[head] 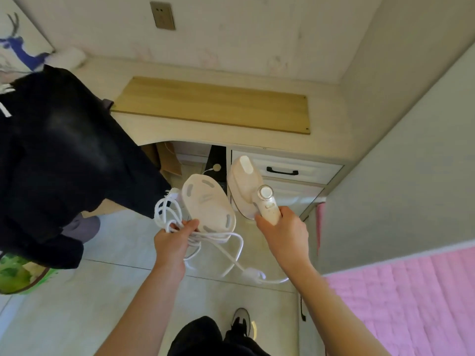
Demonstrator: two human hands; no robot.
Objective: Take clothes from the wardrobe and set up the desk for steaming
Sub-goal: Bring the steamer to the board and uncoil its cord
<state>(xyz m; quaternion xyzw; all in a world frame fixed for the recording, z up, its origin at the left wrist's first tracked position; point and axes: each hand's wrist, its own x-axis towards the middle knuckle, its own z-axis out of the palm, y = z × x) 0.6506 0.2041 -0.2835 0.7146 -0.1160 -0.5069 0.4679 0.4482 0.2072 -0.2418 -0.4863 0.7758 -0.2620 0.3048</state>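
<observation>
Dark clothes (59,155) already draped over tabletop's (323,124) left end. Steamer (253,188) not yet set down: right hand (282,232) fingers wrap its handle; left hand (172,240) grips pad (208,201) and bunched cord (205,242). Wooden board (213,104) lies free mid-tabletop; wall and bed (411,304) crowd the right.

Head view, steeply downward, facing desk (231,140)

A pink quilt (411,304) lies at the right, a wall socket (162,15) above, a deer picture (15,44) far left.
</observation>
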